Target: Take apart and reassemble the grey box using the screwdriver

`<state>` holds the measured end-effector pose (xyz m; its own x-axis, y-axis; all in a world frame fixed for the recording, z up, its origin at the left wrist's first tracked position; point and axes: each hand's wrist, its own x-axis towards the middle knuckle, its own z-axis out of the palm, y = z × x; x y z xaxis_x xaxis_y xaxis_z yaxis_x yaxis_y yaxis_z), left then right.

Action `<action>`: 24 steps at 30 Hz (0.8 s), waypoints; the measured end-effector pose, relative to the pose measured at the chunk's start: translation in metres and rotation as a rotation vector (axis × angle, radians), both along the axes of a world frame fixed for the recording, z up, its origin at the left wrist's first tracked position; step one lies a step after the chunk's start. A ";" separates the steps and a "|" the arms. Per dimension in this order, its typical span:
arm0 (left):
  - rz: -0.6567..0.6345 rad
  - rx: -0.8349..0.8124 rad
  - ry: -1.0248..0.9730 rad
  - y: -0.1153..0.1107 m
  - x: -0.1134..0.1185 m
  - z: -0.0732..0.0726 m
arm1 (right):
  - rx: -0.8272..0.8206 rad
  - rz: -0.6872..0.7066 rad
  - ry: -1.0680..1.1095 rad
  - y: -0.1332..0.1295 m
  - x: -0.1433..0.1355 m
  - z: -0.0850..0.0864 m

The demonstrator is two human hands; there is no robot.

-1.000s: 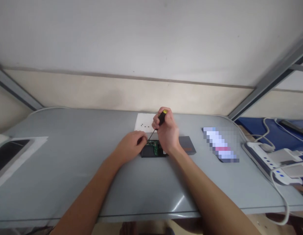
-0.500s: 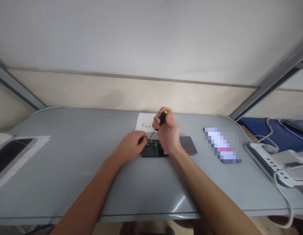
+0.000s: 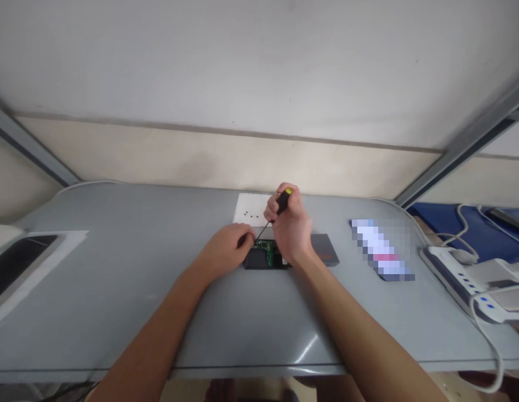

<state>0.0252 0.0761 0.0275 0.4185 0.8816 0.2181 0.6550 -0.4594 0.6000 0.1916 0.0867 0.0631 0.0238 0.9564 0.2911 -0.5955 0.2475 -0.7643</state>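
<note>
A screwdriver [image 3: 283,202] with a black and yellow handle sits in my right hand [image 3: 296,226], the fingers wrapped round the grip. Its thin shaft slants down to the left, the tip at the upper left of an opened electronic device [image 3: 256,258]. Inside the dark casing a green circuit board shows. My left hand [image 3: 225,248] has its fingers curled together at the casing's left end, close to the screwdriver tip; the fingertips are partly hidden. My right wrist covers the casing's right part.
Behind the device lies a white sheet [image 3: 247,204] with several small dark pieces, possibly screws. A dark grey flat box or cover [image 3: 325,249] is right of my wrist. Further right are a blurred phone [image 3: 380,251] and a white power strip [image 3: 456,276] with cables. A black tablet-like object [image 3: 20,262] lies left.
My right hand and the screwdriver handle have shifted very slightly to the right. The tip stays at the device's upper left, and my left hand keeps its place.
</note>
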 end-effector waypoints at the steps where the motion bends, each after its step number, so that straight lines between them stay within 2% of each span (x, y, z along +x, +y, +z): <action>1: 0.003 0.005 -0.001 -0.002 0.000 0.001 | -0.005 -0.009 0.007 0.000 0.001 0.001; 4: 0.003 0.028 -0.004 -0.005 0.002 0.003 | -0.024 -0.030 0.035 0.001 0.005 0.004; 9: -0.002 0.037 -0.094 -0.004 0.002 -0.002 | -0.012 -0.016 0.065 0.004 0.014 0.007; 12: 0.014 0.018 -0.107 -0.004 0.003 -0.001 | 0.010 -0.092 0.049 0.009 0.025 0.007; 16: 0.043 0.050 -0.026 0.001 0.011 0.011 | 0.047 -0.222 0.061 0.017 0.045 0.008; 20: -0.005 0.127 0.148 0.028 0.027 0.024 | 0.034 -0.313 0.098 0.024 0.064 0.006; 24: -0.020 0.137 0.351 0.065 0.044 0.024 | 0.031 -0.354 0.160 0.030 0.075 0.003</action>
<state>0.0693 0.1416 0.0515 0.5054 0.8453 0.1736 0.8001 -0.5344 0.2727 0.2663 0.1170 0.0663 0.3984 0.8717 0.2855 -0.5800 0.4805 -0.6578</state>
